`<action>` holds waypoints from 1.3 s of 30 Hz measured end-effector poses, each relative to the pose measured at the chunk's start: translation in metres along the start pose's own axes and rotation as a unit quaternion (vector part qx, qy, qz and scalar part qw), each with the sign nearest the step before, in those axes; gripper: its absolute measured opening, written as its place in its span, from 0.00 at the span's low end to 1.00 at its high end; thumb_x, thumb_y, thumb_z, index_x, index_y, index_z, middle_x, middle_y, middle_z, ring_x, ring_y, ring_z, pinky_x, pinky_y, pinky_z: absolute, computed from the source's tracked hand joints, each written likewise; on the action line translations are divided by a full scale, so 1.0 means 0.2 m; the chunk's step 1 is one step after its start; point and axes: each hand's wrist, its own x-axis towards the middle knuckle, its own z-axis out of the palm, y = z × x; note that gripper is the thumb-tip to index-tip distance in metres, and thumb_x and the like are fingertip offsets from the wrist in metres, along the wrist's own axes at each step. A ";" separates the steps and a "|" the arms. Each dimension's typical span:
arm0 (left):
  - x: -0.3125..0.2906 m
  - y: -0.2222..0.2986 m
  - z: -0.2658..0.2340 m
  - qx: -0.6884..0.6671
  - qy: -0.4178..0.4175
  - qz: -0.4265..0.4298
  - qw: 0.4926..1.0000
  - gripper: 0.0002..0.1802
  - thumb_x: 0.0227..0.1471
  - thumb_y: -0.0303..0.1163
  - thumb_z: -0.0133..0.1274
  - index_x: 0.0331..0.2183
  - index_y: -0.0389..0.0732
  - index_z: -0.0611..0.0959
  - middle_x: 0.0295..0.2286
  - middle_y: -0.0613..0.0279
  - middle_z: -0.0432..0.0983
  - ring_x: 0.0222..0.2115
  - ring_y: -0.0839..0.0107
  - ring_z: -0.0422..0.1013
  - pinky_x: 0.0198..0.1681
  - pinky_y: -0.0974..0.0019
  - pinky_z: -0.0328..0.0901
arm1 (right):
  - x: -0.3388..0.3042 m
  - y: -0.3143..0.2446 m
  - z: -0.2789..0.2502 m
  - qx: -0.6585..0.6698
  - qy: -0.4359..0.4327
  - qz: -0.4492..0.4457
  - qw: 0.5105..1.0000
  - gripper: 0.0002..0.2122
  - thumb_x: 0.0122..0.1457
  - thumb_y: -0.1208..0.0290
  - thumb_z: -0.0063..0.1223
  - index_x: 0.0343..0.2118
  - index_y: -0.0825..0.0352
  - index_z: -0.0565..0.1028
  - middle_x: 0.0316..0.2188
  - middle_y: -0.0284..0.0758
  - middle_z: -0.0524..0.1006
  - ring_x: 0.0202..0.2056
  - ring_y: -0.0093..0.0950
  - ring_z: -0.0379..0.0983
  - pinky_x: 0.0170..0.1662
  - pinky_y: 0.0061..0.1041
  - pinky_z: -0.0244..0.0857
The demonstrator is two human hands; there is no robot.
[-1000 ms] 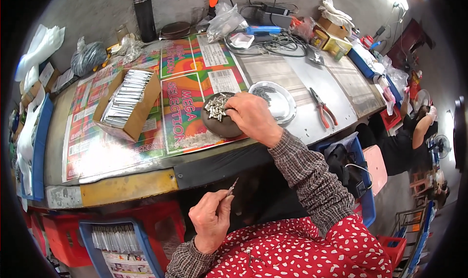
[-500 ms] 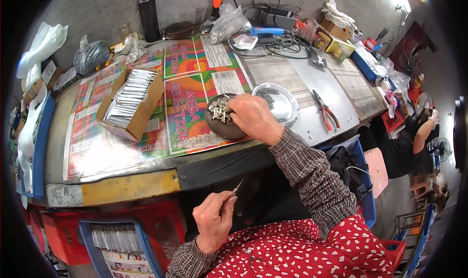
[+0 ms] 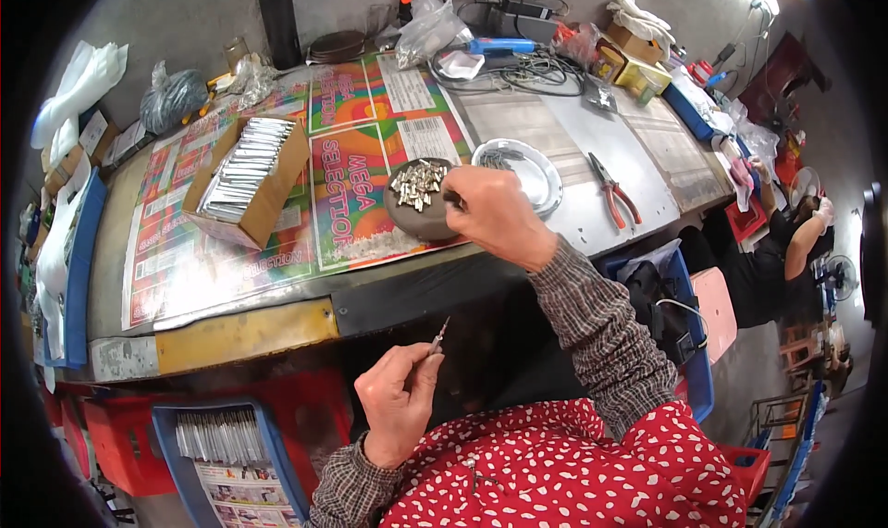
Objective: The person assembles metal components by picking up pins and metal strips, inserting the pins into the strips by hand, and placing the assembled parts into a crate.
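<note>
In front of my body, below the table edge, my left hand pinches a thin, pointed metal piece between thumb and fingers, its tip upward. My right hand hovers at the right side of a round brown dish, fingers curled together; whatever they hold is hidden. Short shiny metal pieces lie heaped in that dish. Partly behind my right hand stands a white round dish with thin grey pins in it.
An open cardboard box of long silvery pieces stands left on the printed sheet. Red-handled pliers lie to the right. A blue-handled tool and cables sit at the back. Below the table is a blue bin. Another person is far right.
My right hand has drawn back to the right from the heap of metal pieces, its fingers now curled. My left hand has shifted slightly up and left, still pinching the pointed piece.
</note>
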 end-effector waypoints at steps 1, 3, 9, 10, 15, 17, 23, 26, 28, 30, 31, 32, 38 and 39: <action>0.00 0.00 0.00 -0.001 -0.001 -0.001 1.000 0.04 0.47 0.21 0.54 0.28 0.31 0.79 0.20 0.61 0.74 0.19 0.79 0.68 0.22 0.77 0.61 | -0.03 -0.02 -0.01 0.000 -0.001 0.002 1.000 0.05 0.43 0.77 0.51 0.24 0.71 0.71 0.22 0.44 0.72 0.26 0.40 0.72 0.29 0.35 0.65; 0.00 -0.01 0.00 -0.038 -0.013 -0.031 0.999 0.04 0.48 0.21 0.54 0.29 0.30 0.79 0.21 0.62 0.75 0.20 0.80 0.69 0.24 0.78 0.63 | -0.11 -0.07 -0.05 0.087 0.025 0.039 0.995 0.06 0.43 0.81 0.53 0.27 0.71 0.72 0.24 0.39 0.73 0.22 0.31 0.72 0.26 0.24 0.64; -0.01 0.02 0.05 -0.083 -0.012 -0.027 0.996 0.04 0.45 0.20 0.56 0.28 0.31 0.79 0.19 0.61 0.73 0.16 0.79 0.66 0.20 0.76 0.60 | -0.33 -0.25 -0.20 0.278 -0.013 0.144 0.950 0.08 0.45 0.85 0.54 0.30 0.72 0.73 0.26 0.31 0.73 0.27 0.16 0.68 0.30 0.15 0.65; -0.01 0.02 0.05 -0.083 -0.014 -0.027 0.996 0.04 0.45 0.20 0.56 0.28 0.31 0.79 0.19 0.61 0.73 0.16 0.79 0.66 0.20 0.76 0.60 | -0.36 -0.27 -0.20 0.331 -0.022 0.182 0.926 0.08 0.45 0.86 0.54 0.31 0.72 0.73 0.27 0.31 0.73 0.28 0.15 0.68 0.31 0.14 0.64; -0.04 0.06 0.08 -0.070 -0.034 -0.025 0.997 0.04 0.45 0.20 0.56 0.28 0.32 0.80 0.19 0.60 0.73 0.16 0.79 0.66 0.20 0.75 0.60 | -0.43 -0.29 -0.27 0.387 -0.027 0.153 0.909 0.09 0.46 0.88 0.53 0.32 0.73 0.75 0.31 0.33 0.72 0.30 0.17 0.68 0.32 0.14 0.64; -0.04 0.08 0.10 -0.068 -0.040 -0.020 0.997 0.04 0.44 0.20 0.56 0.27 0.32 0.80 0.19 0.60 0.73 0.16 0.78 0.66 0.20 0.75 0.60 | -0.46 -0.30 -0.28 0.411 -0.014 0.142 0.900 0.08 0.48 0.88 0.52 0.33 0.74 0.74 0.31 0.36 0.73 0.29 0.19 0.69 0.31 0.15 0.65; -0.05 0.13 0.13 -0.042 -0.059 -0.006 0.997 0.04 0.44 0.20 0.56 0.27 0.33 0.79 0.19 0.60 0.73 0.16 0.76 0.66 0.20 0.74 0.60 | -0.52 -0.33 -0.31 0.580 0.008 0.238 0.779 0.05 0.53 0.86 0.49 0.33 0.76 0.72 0.31 0.39 0.73 0.28 0.22 0.72 0.30 0.17 0.68; -0.06 0.14 0.14 -0.039 -0.057 0.006 0.998 0.04 0.43 0.20 0.56 0.27 0.34 0.79 0.19 0.60 0.73 0.16 0.76 0.66 0.20 0.74 0.60 | -0.53 -0.34 -0.32 0.603 0.012 0.227 0.765 0.05 0.55 0.84 0.49 0.35 0.75 0.72 0.28 0.31 0.72 0.27 0.16 0.70 0.30 0.14 0.67; -0.06 0.14 0.14 -0.040 -0.056 0.010 0.998 0.04 0.43 0.20 0.56 0.27 0.34 0.79 0.19 0.60 0.73 0.16 0.75 0.66 0.20 0.74 0.60 | -0.54 -0.34 -0.33 0.601 0.008 0.231 0.765 0.05 0.55 0.83 0.49 0.34 0.75 0.72 0.28 0.31 0.72 0.27 0.16 0.70 0.30 0.14 0.66; -0.06 0.15 0.14 -0.031 -0.062 0.014 0.998 0.04 0.43 0.20 0.56 0.27 0.34 0.79 0.19 0.60 0.73 0.16 0.75 0.67 0.20 0.74 0.60 | -0.54 -0.35 -0.33 0.605 0.009 0.232 0.762 0.05 0.55 0.83 0.50 0.34 0.74 0.72 0.28 0.31 0.73 0.27 0.16 0.70 0.30 0.14 0.66; -0.07 0.15 0.15 -0.030 -0.061 0.014 0.998 0.04 0.43 0.20 0.56 0.27 0.34 0.79 0.19 0.60 0.73 0.16 0.75 0.67 0.20 0.74 0.60 | -0.55 -0.35 -0.33 0.608 0.009 0.233 0.759 0.05 0.54 0.83 0.50 0.34 0.74 0.72 0.27 0.31 0.73 0.27 0.16 0.70 0.30 0.14 0.66; -0.07 0.16 0.15 -0.034 -0.059 0.014 0.998 0.04 0.43 0.20 0.56 0.27 0.34 0.79 0.20 0.59 0.73 0.17 0.74 0.67 0.21 0.74 0.61 | -0.55 -0.34 -0.33 0.608 0.009 0.233 0.759 0.05 0.54 0.83 0.50 0.34 0.74 0.72 0.27 0.31 0.73 0.27 0.16 0.70 0.30 0.14 0.66; -0.07 0.16 0.15 -0.013 -0.058 0.034 0.998 0.04 0.43 0.20 0.56 0.27 0.34 0.79 0.20 0.59 0.74 0.18 0.72 0.69 0.21 0.73 0.62 | -0.57 -0.34 -0.31 0.605 -0.015 0.246 0.757 0.03 0.54 0.83 0.52 0.32 0.74 0.72 0.27 0.31 0.73 0.27 0.15 0.69 0.30 0.14 0.66; -0.06 0.16 0.16 -0.008 -0.056 0.041 0.998 0.04 0.43 0.20 0.56 0.27 0.34 0.79 0.20 0.58 0.74 0.18 0.72 0.69 0.22 0.73 0.62 | -0.57 -0.33 -0.31 0.600 -0.034 0.243 0.761 0.03 0.53 0.83 0.52 0.31 0.74 0.72 0.27 0.31 0.73 0.27 0.15 0.69 0.31 0.14 0.66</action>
